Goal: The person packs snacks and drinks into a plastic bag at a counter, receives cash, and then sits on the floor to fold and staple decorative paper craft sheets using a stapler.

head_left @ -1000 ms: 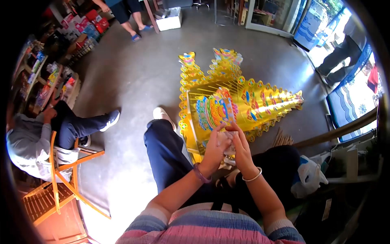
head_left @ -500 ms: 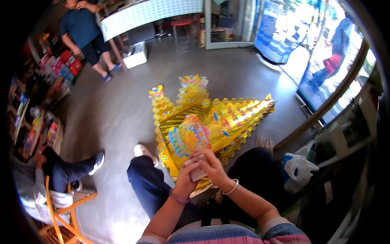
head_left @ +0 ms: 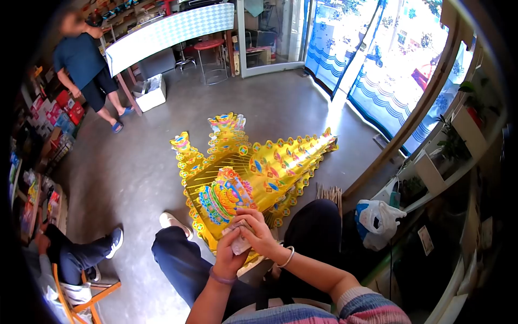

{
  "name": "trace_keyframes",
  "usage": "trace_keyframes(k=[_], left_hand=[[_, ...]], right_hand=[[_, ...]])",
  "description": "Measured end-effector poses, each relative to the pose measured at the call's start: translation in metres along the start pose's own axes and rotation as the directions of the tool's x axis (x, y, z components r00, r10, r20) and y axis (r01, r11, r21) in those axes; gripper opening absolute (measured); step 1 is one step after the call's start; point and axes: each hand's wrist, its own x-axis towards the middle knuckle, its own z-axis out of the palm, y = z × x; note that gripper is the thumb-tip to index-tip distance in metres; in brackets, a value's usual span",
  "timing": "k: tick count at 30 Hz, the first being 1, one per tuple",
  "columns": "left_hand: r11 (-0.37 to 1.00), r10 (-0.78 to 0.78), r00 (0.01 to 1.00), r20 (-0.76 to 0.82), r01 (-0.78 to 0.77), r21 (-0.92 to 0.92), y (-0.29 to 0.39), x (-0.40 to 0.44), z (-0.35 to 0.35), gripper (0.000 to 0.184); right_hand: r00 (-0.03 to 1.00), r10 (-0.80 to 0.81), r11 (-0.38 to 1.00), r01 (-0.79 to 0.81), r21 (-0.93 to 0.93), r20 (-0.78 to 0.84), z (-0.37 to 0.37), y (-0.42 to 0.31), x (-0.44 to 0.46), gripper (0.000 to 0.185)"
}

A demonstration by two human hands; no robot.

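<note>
Close together between my knees, my left hand (head_left: 229, 258) and my right hand (head_left: 258, 233) are closed around a small pale pinkish-white piece (head_left: 241, 244). It looks like crumpled paper or cloth; its exact kind cannot be made out, and fingers cover part of it. Just beyond them stands a large shiny gold paper ornament (head_left: 280, 167), with scalloped edges, a pointed end toward the right and two upright patterned pieces at its far left. A colourful printed panel (head_left: 225, 197) decorates its near side, right by my fingers.
A bundle of thin sticks (head_left: 329, 194) and a knotted white-and-blue plastic bag (head_left: 376, 221) are beside my right knee. One person sits on a wooden chair (head_left: 97, 297) at left; another stands by the checked-cloth table (head_left: 172, 38). Blue curtains (head_left: 372, 81) hang at the doorway.
The view has turned right, so the room appears shifted left. My hands remain together on the pale piece, with its crumpled surface showing more. The figure behind the curtain is less visible.
</note>
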Motion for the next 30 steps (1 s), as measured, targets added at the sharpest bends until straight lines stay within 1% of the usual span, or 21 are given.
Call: trace_keyframes(k=[1,4,7,10,11,14,15,18,21,24,25,28,30], left_hand=[[1.0,-0.003,1.0,-0.017,0.003,0.017,0.001,0.001,-0.003,0.028],[0.998,0.029,0.998,-0.057,-0.026,0.061,0.0,0.006,-0.01,0.027],[0.986,0.098,0.991,-0.09,-0.085,0.14,0.001,0.006,-0.013,0.028],[0.964,0.15,0.983,-0.105,-0.122,0.235,0.004,0.007,-0.016,0.028],[0.957,0.155,0.982,-0.105,-0.122,0.264,0.003,0.008,-0.017,0.028],[0.96,0.107,0.989,-0.106,-0.076,0.27,0.004,0.007,-0.019,0.031],[0.964,0.081,0.992,-0.101,-0.052,0.262,0.003,0.005,-0.022,0.027],[0.927,0.091,0.993,-0.069,-0.059,0.371,-0.001,0.004,-0.026,0.026],[0.881,0.047,0.999,-0.008,-0.037,0.472,0.002,0.002,-0.024,0.032],[0.808,0.063,0.997,0.055,-0.083,0.583,0.005,-0.003,-0.014,0.041],[0.825,0.023,0.999,0.032,-0.038,0.564,0.006,-0.005,-0.009,0.049],[0.812,0.002,1.0,0.021,-0.014,0.583,0.008,-0.009,-0.006,0.05],[0.792,-0.042,0.998,0.039,0.01,0.61,0.01,-0.008,-0.004,0.049]], right_hand=[[0.999,-0.04,0.995,0.038,-0.094,-0.016,0.0,-0.001,0.0,0.026],[0.996,-0.08,0.973,0.072,-0.217,-0.029,0.0,0.0,-0.001,0.035],[0.997,-0.065,0.966,0.054,-0.253,-0.035,-0.001,-0.003,-0.001,0.039],[0.999,-0.021,0.983,0.015,-0.183,-0.035,-0.002,0.003,-0.002,0.041],[0.999,-0.047,0.977,0.042,-0.208,-0.019,-0.006,0.002,-0.002,0.041],[0.994,-0.108,0.958,0.112,-0.263,0.029,-0.013,-0.003,0.002,0.037],[0.992,-0.119,0.955,0.126,-0.269,0.043,-0.013,-0.003,0.001,0.035],[0.984,-0.143,0.949,0.168,-0.267,0.109,-0.016,-0.002,0.0,0.027],[0.974,-0.162,0.944,0.199,-0.264,0.156,-0.021,-0.005,0.0,0.021],[0.966,-0.179,0.95,0.219,-0.222,0.188,-0.021,-0.002,0.0,0.018],[0.963,-0.183,0.953,0.223,-0.204,0.196,-0.022,0.0,-0.001,0.017],[0.964,-0.157,0.973,0.189,-0.134,0.214,-0.023,-0.001,-0.001,0.015],[0.964,-0.162,0.975,0.189,-0.114,0.211,-0.025,-0.002,0.001,0.014]])
